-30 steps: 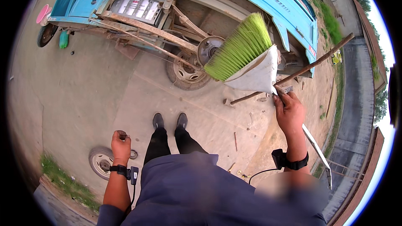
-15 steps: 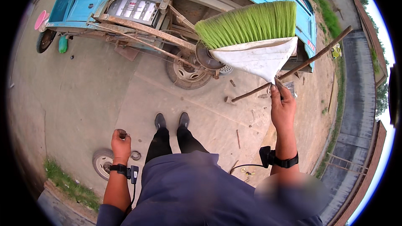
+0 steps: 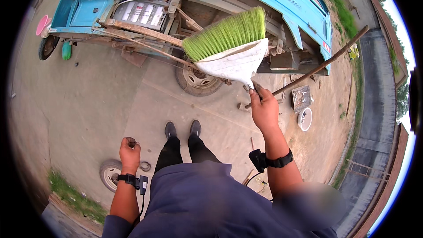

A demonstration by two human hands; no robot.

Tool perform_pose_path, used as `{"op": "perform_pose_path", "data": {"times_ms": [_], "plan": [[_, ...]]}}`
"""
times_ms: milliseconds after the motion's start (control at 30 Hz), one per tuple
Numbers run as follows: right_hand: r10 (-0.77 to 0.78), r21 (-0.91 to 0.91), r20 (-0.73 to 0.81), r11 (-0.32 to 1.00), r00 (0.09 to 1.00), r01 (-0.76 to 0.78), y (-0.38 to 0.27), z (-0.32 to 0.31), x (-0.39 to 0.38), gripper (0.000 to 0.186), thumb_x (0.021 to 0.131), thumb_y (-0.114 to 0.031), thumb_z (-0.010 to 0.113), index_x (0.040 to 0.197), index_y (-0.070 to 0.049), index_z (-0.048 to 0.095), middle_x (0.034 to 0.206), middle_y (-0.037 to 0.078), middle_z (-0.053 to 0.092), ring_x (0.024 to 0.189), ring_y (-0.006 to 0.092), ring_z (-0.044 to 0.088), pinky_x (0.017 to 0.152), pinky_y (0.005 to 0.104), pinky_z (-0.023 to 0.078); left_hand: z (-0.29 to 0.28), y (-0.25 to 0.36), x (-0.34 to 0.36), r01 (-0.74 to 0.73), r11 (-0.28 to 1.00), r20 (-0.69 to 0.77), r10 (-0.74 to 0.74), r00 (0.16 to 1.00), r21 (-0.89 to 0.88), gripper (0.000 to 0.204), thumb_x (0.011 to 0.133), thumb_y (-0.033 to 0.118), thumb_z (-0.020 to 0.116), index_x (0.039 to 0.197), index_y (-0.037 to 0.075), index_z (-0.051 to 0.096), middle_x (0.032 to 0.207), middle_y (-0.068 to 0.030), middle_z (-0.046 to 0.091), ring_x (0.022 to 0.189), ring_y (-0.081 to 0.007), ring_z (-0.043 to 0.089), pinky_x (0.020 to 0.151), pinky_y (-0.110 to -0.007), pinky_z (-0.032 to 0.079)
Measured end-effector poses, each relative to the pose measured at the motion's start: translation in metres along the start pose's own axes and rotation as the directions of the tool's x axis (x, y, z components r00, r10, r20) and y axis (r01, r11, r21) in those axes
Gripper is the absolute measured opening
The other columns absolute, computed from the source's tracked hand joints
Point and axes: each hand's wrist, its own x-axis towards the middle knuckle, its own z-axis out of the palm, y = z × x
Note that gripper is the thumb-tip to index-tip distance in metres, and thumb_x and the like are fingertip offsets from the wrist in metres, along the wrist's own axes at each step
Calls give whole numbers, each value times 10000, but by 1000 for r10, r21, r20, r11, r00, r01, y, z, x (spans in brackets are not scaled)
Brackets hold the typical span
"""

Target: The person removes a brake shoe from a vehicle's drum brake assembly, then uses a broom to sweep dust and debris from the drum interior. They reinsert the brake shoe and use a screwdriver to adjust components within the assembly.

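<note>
At centre frame, the right hand (image 3: 263, 108) grips a green-bristled broom with a white head (image 3: 229, 46), raised. At lower left, the left hand (image 3: 130, 149) is curled in a loose fist around a small dark object (image 3: 131, 141).

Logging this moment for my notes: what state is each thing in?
Broom: raised, green bristles up, held in the right hand.
Left hand: closed on a small dark object.
Blue vehicle: parked.
Loose wheel: lying flat on the ground.
White bowl: on the ground.
</note>
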Motion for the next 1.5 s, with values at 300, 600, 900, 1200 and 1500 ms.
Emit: {"op": "perform_pose_path", "data": {"times_ms": [300, 600, 900, 1200, 1500], "plan": [[100, 570, 12, 817, 995, -89, -17, -45, 7, 468, 1039, -171, 606, 1460, -19, 469, 943, 52, 633, 761, 104, 568, 664, 260, 487, -5, 46, 13, -17, 978, 31, 24, 999, -206, 147, 882, 7, 706, 968, 27, 588, 869, -25, 623, 791, -117, 593, 753, -279, 508], [-87, 592, 173, 805, 981, -33, -49, -9, -44, 235, 975, -154, 718, 1159, -24, 651, 1048, 47, 608, 956, 146, 552, 822, 302, 470, 36, 262, -10, 219, 679, 570, 348, 744, -700, 124, 964, 16, 677, 1039, 29, 580, 934, 3, 622, 845, -73, 570, 772, -226, 467], [-345, 532, 124, 815, 930, 231, -77, 3, -70, 175, 917, -113, 767, 1074, -35, 758, 972, 106, 631, 912, 241, 590, 801, 348, 481, 50, 265, -30, 390, 525, 601, 323, 731, -756, 95, 986, 54, 658, 1049, 31, 592, 969, -21, 646, 888, -98, 593, 818, -247, 483], [-436, 480, 12, 792, 900, 377, -112, 13, -74, 215, 848, -119, 798, 932, -10, 633, 1030, 175, 593, 868, 366, 582, 740, 426, 492, 15, 252, -21, 280, 470, 471, 359, 806, -837, 423, 1019, 270, 663, 1332, 16, 532, 1199, -108, 652, 1080, -219, 644, 981, -385, 484], [-633, 561, -30, 630, 774, 537, -122, 26, -76, 233, 794, -124, 804, 912, -44, 620, 1170, 195, 564, 1030, 405, 567, 825, 475, 498, -2, 283, -24, -9, 577, 290, 423, 859, -817, 580, 973, 197, 736, 1459, 28, 466, 1282, -187, 647, 1183, -303, 642, 1063, -436, 497]]}}
